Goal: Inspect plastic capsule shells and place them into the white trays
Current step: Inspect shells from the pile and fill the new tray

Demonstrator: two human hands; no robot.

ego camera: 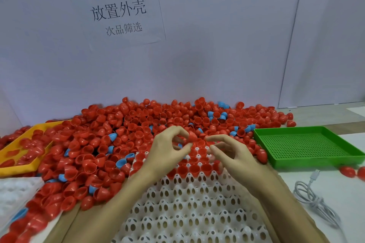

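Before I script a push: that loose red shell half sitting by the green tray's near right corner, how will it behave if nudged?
The red shell half looks rounded and glossy, so it would probably roll or skid rather than stay put. It seems thin plastic, likely very light. The white cable lies nearby and might deflect it; the green tray wall could stop it.

Soft, even light all round, hardly a shadow; the wide lens bows the edges, and the red shells (pixel 23 221) lower left smear into blur

Shells (pixel 126 130) are glossy smooth plastic, red and some blue. White tray (pixel 189 203) at 6 o'clock is matt perforated plastic. Green tray (pixel 308 144) at 3 o'clock is plastic mesh.
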